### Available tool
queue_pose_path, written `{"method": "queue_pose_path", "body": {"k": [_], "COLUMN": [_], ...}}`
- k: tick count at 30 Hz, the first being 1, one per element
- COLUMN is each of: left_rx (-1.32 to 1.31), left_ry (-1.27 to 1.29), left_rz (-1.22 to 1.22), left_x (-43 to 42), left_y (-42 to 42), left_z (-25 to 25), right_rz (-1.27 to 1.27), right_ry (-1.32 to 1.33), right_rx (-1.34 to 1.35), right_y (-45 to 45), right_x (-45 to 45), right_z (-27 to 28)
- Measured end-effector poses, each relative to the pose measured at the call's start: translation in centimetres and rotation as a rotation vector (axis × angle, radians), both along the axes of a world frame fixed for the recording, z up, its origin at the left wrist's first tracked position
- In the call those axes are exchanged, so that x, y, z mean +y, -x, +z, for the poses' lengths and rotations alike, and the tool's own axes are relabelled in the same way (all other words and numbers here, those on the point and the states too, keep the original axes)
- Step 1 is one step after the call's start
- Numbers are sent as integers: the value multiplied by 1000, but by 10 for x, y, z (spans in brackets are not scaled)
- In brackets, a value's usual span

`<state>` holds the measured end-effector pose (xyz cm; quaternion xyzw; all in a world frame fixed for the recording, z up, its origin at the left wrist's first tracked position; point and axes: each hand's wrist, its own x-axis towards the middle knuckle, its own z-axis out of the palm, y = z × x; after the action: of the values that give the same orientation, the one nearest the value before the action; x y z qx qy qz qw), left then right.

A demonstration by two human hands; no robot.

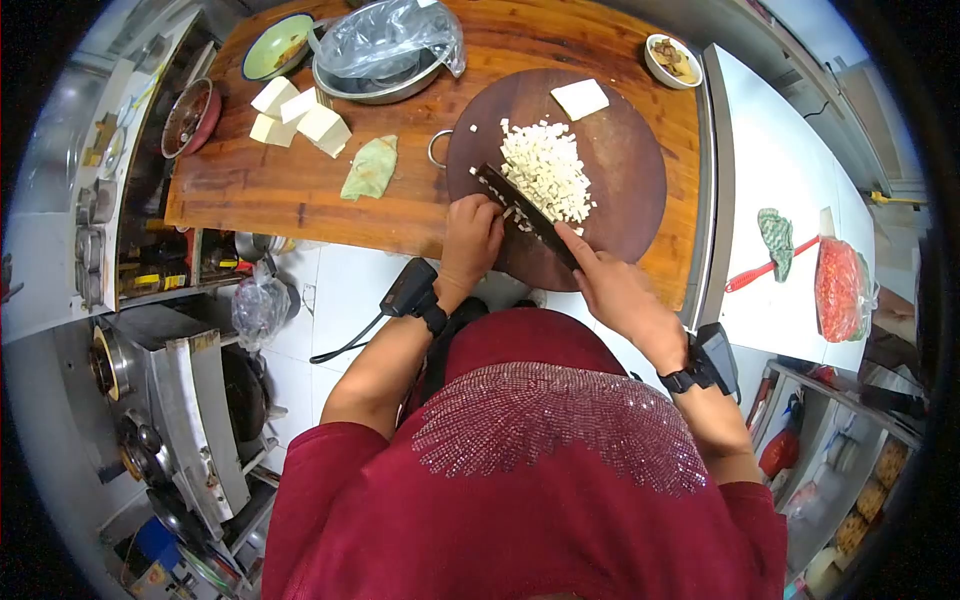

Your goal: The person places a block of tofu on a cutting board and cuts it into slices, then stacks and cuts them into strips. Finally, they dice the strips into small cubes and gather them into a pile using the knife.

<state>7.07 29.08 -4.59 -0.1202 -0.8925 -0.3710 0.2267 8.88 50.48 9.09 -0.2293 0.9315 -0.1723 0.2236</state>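
My right hand (622, 303) grips the handle end of a dark, broad-bladed kitchen knife (530, 217), which lies slantwise over the round cutting board (630, 190). White bits cling to the blade. My left hand (473, 236) is closed, fingers curled close to the near side of the blade; what they hold, if anything, is hidden. Just beyond the knife is a heap of small white cubes (545, 168) that look like diced tofu. A flat white slab (579, 99) rests at the board's far side.
Several white blocks (325, 130) and a crumpled green cloth (371, 168) lie left on the wooden table (410, 215). Behind them stand a metal basin (385, 92) with a plastic bag, a green bowl (278, 47) and a red bowl (191, 118). A small white bowl (673, 62) is far right.
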Motion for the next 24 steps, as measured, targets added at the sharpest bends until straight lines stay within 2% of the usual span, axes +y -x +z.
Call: {"method": "queue_pose_path", "body": {"k": [4, 6, 12, 16, 22, 24], "left_rx": [-7, 26, 9, 12, 1, -22], "left_ry": [10, 33, 3, -1, -175, -234], "left_rz": [-26, 51, 90, 67, 182, 241], "left_x": [-1, 2, 2, 2, -5, -5], "left_y": [-1, 4, 3, 2, 4, 8], "left_z": [2, 3, -1, -1, -7, -4], "right_rz": [-27, -11, 12, 11, 41, 3], "right_ry": [40, 107, 22, 82, 48, 138], "right_rx": [12, 62, 23, 37, -5, 1], "right_y": [-1, 1, -2, -1, 1, 1], "right_x": [3, 7, 2, 8, 4, 10], "right_z": [-12, -11, -6, -5, -3, -8]}}
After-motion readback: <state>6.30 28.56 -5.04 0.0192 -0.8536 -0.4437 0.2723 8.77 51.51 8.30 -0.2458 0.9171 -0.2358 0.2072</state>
